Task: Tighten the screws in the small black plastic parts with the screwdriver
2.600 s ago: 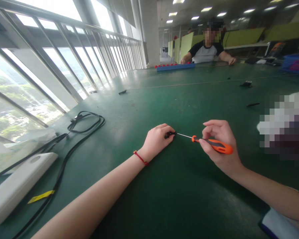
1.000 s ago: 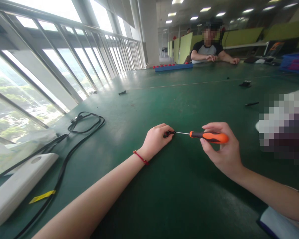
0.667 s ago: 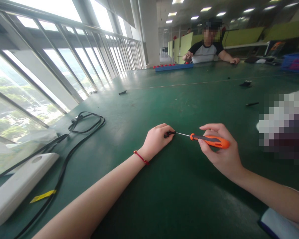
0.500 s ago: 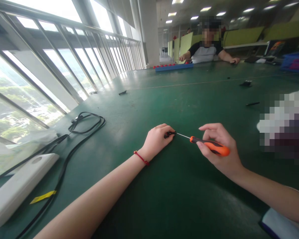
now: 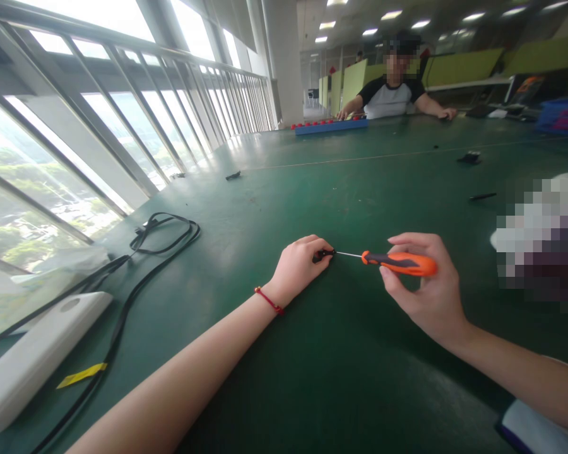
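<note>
Black part (image 5: 322,255) meets screwdriver (image 5: 400,263) — one per hand;
the left hand (image 5: 296,263) curls its fingers around the part on the tabletop (image 5: 312,202); the right hand (image 5: 438,302) grips the screwdriver in its fingers — tip at the part.

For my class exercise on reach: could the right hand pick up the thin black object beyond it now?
Probably not yet: the right hand holds the orange screwdriver. Otherwise, only green tabletop seems to lie between hand and thin black object.

An orange-and-black screwdriver (image 5: 385,259) points its thin shaft leftward, nearly level. Its tip meets a small, partly hidden black piece (image 5: 324,255).
</note>
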Motion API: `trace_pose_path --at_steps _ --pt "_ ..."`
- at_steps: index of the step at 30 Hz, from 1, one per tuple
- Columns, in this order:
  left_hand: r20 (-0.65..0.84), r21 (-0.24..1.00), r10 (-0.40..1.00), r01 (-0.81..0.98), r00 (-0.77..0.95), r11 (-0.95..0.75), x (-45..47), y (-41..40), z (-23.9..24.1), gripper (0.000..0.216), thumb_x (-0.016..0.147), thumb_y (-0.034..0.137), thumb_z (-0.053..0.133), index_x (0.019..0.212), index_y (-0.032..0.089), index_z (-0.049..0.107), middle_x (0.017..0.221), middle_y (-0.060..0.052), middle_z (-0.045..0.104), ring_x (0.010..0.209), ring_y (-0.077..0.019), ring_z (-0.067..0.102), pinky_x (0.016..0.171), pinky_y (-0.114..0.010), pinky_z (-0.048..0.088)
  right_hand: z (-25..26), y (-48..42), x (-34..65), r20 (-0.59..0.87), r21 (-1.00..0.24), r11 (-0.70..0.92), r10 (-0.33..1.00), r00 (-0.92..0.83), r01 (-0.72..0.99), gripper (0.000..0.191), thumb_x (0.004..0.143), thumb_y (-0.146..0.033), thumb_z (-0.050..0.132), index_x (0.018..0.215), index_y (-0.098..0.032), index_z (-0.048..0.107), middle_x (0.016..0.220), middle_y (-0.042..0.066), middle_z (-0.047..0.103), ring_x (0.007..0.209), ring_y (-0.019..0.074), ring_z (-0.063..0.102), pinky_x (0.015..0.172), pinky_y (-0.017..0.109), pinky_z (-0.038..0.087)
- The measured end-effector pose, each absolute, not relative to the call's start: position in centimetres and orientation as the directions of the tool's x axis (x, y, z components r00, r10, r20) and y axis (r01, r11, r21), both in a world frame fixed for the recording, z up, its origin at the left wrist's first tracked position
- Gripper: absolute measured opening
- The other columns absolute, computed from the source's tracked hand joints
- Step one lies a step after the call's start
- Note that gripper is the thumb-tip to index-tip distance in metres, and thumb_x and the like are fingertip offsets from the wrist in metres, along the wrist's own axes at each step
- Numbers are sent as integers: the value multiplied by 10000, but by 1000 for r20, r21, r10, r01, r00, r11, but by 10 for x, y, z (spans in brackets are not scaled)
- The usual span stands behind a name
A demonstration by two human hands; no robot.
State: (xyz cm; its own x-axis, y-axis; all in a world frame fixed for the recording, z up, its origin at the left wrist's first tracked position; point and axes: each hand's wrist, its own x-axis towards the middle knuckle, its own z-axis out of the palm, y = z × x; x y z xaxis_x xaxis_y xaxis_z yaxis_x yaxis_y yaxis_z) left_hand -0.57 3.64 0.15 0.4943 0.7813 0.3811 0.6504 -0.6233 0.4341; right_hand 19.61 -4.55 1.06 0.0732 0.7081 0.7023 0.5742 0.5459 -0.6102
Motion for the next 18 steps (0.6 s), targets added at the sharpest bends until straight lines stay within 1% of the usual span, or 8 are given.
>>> trace_pose_path --at_steps 2,5,7,9,11,12,16,18 --pt "381 434 780 650 496 -624 -6 36 2 140 838 207 573 904 204 696 951 -24 694 783 -146 641 703 -243 520 11 -45 196 701 -622 566 710 62 542 377 724 -177 677 1064 -251 531 757 -12 593 708 188 613 709 353 508" --pt "381 436 780 648 496 -625 -6 36 2 136 841 208 572 900 203 695 962 -21 696 786 -144 641 705 -243 518 11 -46 196 645 -638 513 763 35 574 163 774 -238 657 916 -251 578 675 -24 582 606 164 589 630 327 492" --pt "382 436 780 648 495 -624 -6 36 2 134 842 206 574 900 202 695 963 -19 697 787 -143 640 708 -243 517 11 -46 196 649 -629 493 758 57 601 87 793 -254 646 861 -250 591 725 -7 615 631 163 602 612 314 490" --pt "383 432 779 649 496 -626 -6 36 1 131 839 206 579 898 200 695 957 -21 697 785 -144 638 704 -243 516 11 -46 196 688 -622 522 721 88 583 208 764 -222 663 953 -253 581 817 7 623 704 173 620 643 316 509" --pt "385 429 777 649 499 -629 -6 37 1 132 838 206 579 898 197 697 956 -25 695 790 -147 639 706 -245 517 11 -45 196 696 -634 554 713 85 540 361 733 -197 679 1061 -252 538 790 -5 595 712 178 617 663 324 522" --pt "385 430 776 647 499 -630 -6 37 1 133 838 206 578 897 196 697 958 -26 695 794 -149 641 707 -246 517 11 -45 196 684 -643 552 725 75 530 356 733 -203 680 1055 -251 538 754 -13 586 687 176 612 649 321 521" --pt "384 440 777 641 498 -628 -6 37 0 132 837 210 578 891 193 698 954 -28 698 793 -151 643 710 -251 518 13 -46 195 628 -646 493 778 38 582 93 792 -247 644 861 -251 581 631 -30 592 575 154 594 575 298 485" --pt "384 443 780 642 495 -626 -6 37 0 127 833 211 586 887 191 698 941 -29 699 788 -152 642 706 -252 517 13 -47 194 660 -637 526 750 47 564 161 785 -208 636 924 -254 571 658 -31 604 599 155 609 612 301 500"
